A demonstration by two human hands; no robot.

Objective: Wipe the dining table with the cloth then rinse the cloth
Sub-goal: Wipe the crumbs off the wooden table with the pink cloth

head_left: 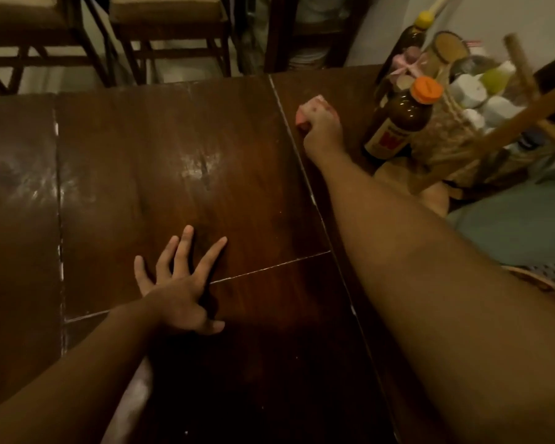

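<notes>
The dark wooden dining table (173,155) fills most of the head view, with pale smears near its middle. Far across it, my right hand (322,128) grips a bunched pink cloth (306,112) and holds it down on the tabletop, just right of a seam between panels. My left hand (181,283) lies flat on the near part of the table, fingers spread and straight, holding nothing.
A brown bottle with an orange cap (401,120) stands close to the right of the cloth. Behind it are a woven basket (446,133) of small containers, a taller yellow-capped bottle (410,36) and a wooden stand (526,100). Chairs (161,33) stand beyond the far edge.
</notes>
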